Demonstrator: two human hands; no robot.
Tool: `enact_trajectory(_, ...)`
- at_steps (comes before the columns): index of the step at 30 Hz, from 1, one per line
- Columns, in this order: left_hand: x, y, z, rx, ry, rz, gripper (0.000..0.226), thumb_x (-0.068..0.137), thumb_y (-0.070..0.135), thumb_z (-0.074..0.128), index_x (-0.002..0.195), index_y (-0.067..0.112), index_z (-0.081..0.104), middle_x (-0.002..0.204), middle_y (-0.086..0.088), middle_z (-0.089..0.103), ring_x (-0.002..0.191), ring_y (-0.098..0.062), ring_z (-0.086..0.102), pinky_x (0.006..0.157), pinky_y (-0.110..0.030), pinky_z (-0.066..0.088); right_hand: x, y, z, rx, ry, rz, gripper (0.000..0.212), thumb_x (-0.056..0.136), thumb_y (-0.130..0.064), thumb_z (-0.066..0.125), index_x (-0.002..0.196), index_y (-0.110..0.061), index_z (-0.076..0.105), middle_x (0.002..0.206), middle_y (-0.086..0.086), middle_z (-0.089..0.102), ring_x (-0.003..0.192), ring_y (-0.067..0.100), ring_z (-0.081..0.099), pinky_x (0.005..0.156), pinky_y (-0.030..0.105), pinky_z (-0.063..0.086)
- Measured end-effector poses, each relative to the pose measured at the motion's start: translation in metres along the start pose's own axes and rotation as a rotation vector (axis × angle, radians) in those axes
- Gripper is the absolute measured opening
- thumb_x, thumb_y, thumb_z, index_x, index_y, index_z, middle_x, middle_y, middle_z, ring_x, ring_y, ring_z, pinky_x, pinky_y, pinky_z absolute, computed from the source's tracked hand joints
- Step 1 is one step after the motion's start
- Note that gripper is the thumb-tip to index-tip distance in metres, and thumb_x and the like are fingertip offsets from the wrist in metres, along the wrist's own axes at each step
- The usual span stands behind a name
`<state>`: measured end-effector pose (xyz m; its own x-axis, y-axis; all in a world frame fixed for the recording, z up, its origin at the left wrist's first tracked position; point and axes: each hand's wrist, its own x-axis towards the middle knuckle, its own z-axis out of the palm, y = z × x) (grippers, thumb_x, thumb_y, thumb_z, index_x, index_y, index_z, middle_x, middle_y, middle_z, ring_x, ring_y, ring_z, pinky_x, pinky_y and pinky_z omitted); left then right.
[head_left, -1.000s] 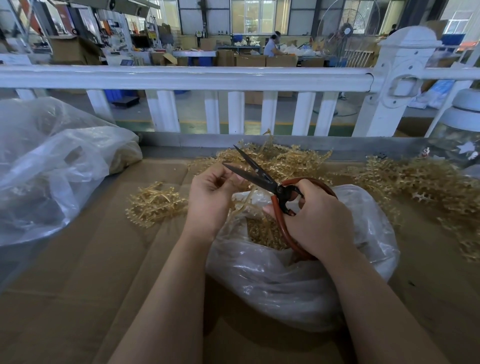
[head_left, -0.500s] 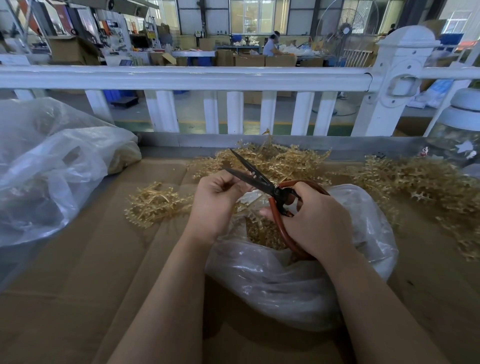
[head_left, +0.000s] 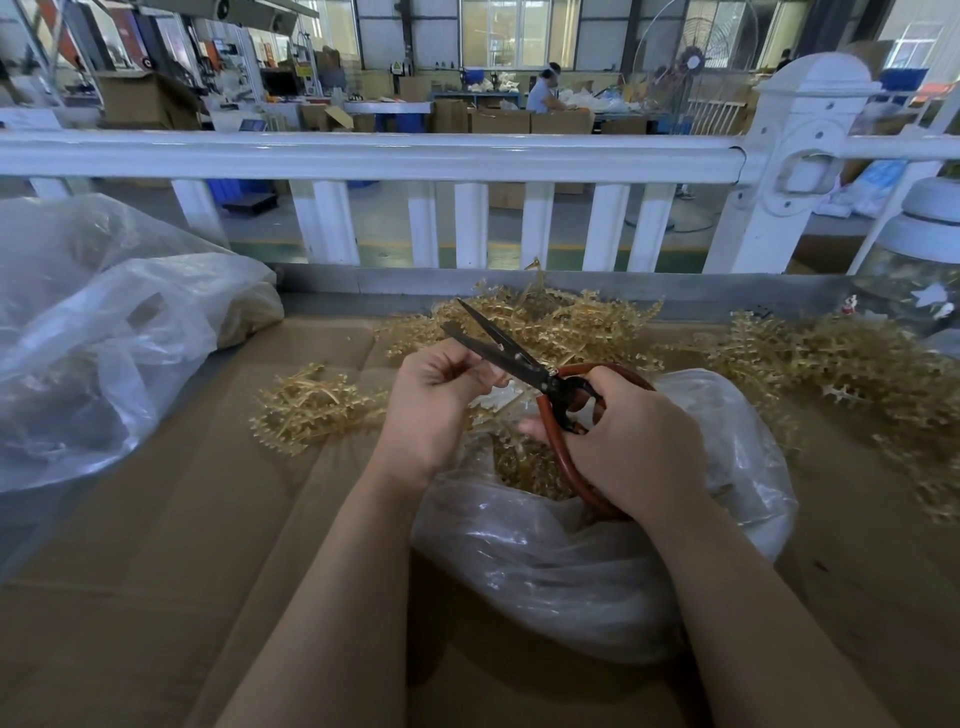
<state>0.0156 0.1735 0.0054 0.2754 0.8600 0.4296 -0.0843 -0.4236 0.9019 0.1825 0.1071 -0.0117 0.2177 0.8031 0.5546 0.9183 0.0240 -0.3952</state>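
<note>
**Left hand (head_left: 436, 405) offers a sprig, right hand (head_left: 631, 441) works the scissors (head_left: 511, 353)**

All places are given from the clear bag (head_left: 597, 566) that lies on the cardboard-covered table (head_left: 156, 571) in front of the person.

Far left of the bag slumps a larger plastic sack (head_left: 104, 338). Nearer, just left of the bag, sits a small heap of gold sprigs (head_left: 311, 410).

Above the bag's open mouth, the left hand has its fingers curled and pinches a pale sprig (head_left: 500, 401), mostly hidden, up against the lower blade. The blades stand parted and point up and away from the bag. The right hand grips the red-brown handle loops, fingers wrapped through them, directly over the bag. Behind the bag and to its right spread more sprigs (head_left: 857, 374); cut bits lie inside it.

The step looks like trimming, caught just before the cut. The next move calls for seating the stem deep between the blades, with the fingertips clear, then squeezing the loops so the offcut drops into the bag.
</note>
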Motion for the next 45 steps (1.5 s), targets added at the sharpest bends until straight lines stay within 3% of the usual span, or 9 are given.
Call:
enact_trajectory(3,-0.001,0.001,0.001,0.035,-0.032,0.016,0.019,0.088,-0.014,0.056,0.083,0.001,0.068,0.074,-0.007,0.063,0.07,-0.007,0.057,0.071,-0.019,0.048,0.0,0.001,0.0,-0.006,-0.014,0.0,0.069,0.067,-0.09,0.045,0.096,-0.031,0.064,0.074,-0.02,0.056,0.07,0.004,0.051,0.055,0.019,0.041)
enact_trajectory(12,0.001,-0.003,0.002,0.053,-0.043,0.024,0.011,0.088,-0.016,0.055,0.087,-0.012,0.065,0.074,-0.008,0.06,0.07,-0.007,0.054,0.071,-0.02,0.047,-0.001,0.0,-0.001,0.045,-0.03,0.0,0.065,0.065,-0.09,0.049,0.094,-0.034,0.063,0.07,-0.023,0.052,0.07,0.002,0.05,0.055,0.014,0.035)
enact_trajectory(17,-0.001,0.0,0.003,0.031,-0.05,0.026,0.018,0.088,-0.018,0.053,0.087,-0.006,0.066,0.075,-0.011,0.059,0.068,-0.004,0.055,0.069,-0.016,0.046,-0.002,-0.001,-0.002,0.058,0.01,-0.02,0.066,0.066,-0.09,0.047,0.089,-0.031,0.065,0.064,-0.027,0.043,0.066,0.002,0.048,0.054,0.01,0.031)
enact_trajectory(21,-0.001,0.001,0.004,0.0,-0.042,0.004,0.017,0.089,-0.017,0.053,0.087,-0.005,0.065,0.073,-0.01,0.058,0.067,-0.003,0.054,0.068,-0.015,0.045,-0.002,0.0,-0.001,0.029,0.025,-0.03,0.068,0.066,-0.091,0.045,0.087,-0.03,0.067,0.065,-0.022,0.052,0.065,0.004,0.049,0.052,0.018,0.038)
enact_trajectory(25,-0.001,-0.001,0.003,-0.002,-0.026,-0.015,0.013,0.09,-0.012,0.055,0.085,-0.006,0.064,0.074,-0.012,0.058,0.068,-0.007,0.054,0.068,-0.016,0.045,-0.002,0.0,-0.001,0.045,-0.001,-0.014,0.065,0.065,-0.091,0.045,0.086,-0.034,0.066,0.063,-0.022,0.053,0.062,0.002,0.049,0.052,0.012,0.034)
enact_trajectory(30,0.001,-0.003,0.001,-0.068,0.048,-0.094,0.017,0.092,-0.001,0.06,0.078,0.006,0.068,0.073,-0.003,0.066,0.066,-0.006,0.056,0.066,-0.016,0.046,0.001,0.002,0.001,0.213,-0.032,0.137,0.042,0.075,-0.069,0.071,0.069,-0.03,0.058,0.059,-0.014,0.059,0.059,0.004,0.057,0.051,0.024,0.044)
enact_trajectory(36,0.002,-0.002,0.0,-0.139,0.06,-0.122,0.013,0.093,0.001,0.061,0.083,0.004,0.069,0.075,-0.004,0.07,0.062,-0.003,0.06,0.063,-0.015,0.049,0.007,-0.001,-0.001,0.487,-0.143,0.244,0.027,0.079,-0.043,0.08,0.079,-0.017,0.073,0.068,-0.005,0.071,0.065,0.009,0.066,0.063,0.036,0.058)
enact_trajectory(41,0.002,-0.004,0.002,-0.127,-0.026,-0.137,0.009,0.093,0.001,0.06,0.097,-0.004,0.067,0.071,-0.001,0.071,0.065,-0.006,0.063,0.065,-0.017,0.05,0.008,-0.003,-0.002,0.72,-0.116,0.294,0.017,0.084,-0.023,0.078,0.072,-0.013,0.072,0.066,0.008,0.071,0.053,0.01,0.061,0.051,0.02,0.051)
enact_trajectory(45,0.001,-0.006,0.004,-0.05,-0.005,-0.133,0.011,0.091,0.003,0.064,0.102,0.005,0.064,0.085,-0.001,0.067,0.074,-0.009,0.061,0.068,-0.018,0.05,0.009,-0.003,-0.002,0.76,-0.119,0.307,0.016,0.085,-0.021,0.076,0.072,-0.016,0.07,0.06,0.002,0.067,0.051,0.004,0.056,0.051,0.015,0.046)
